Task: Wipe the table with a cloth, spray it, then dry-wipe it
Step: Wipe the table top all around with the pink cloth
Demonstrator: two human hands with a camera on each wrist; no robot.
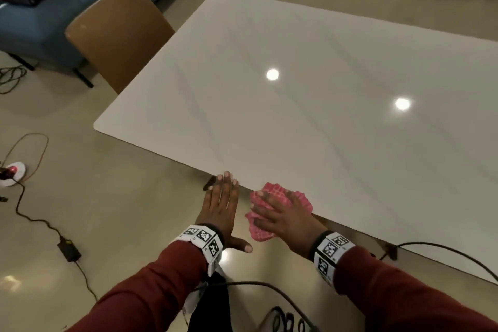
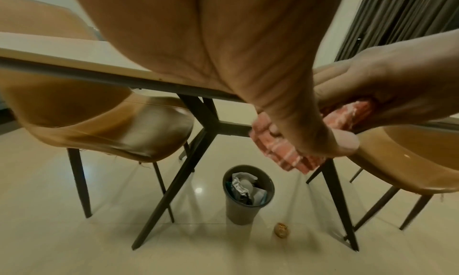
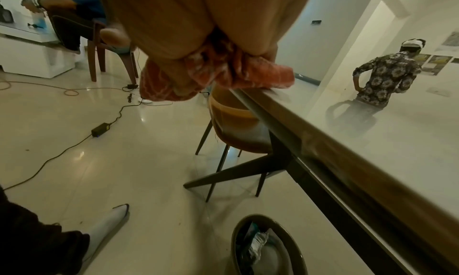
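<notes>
A red checked cloth (image 1: 303, 199) lies bunched on the near edge of the white table (image 1: 296, 89), with part of it hanging off the edge. My right hand (image 1: 280, 213) is on top of it with fingers spread; in the wrist views the cloth (image 3: 261, 73) is gathered under the palm and held. My left hand (image 1: 223, 197) is flat, fingers straight, at the table edge just left of the cloth. Its thumb (image 2: 345, 143) reaches out below the hanging cloth (image 2: 285, 155). No spray bottle is in view.
A brown chair (image 1: 118, 35) stands at the table's left end, another (image 2: 410, 161) to the right. Under the table sits a grey bin (image 2: 248, 192) with rubbish. Cables and a power adapter (image 1: 68, 250) cross the floor on the left. People stand beyond the table.
</notes>
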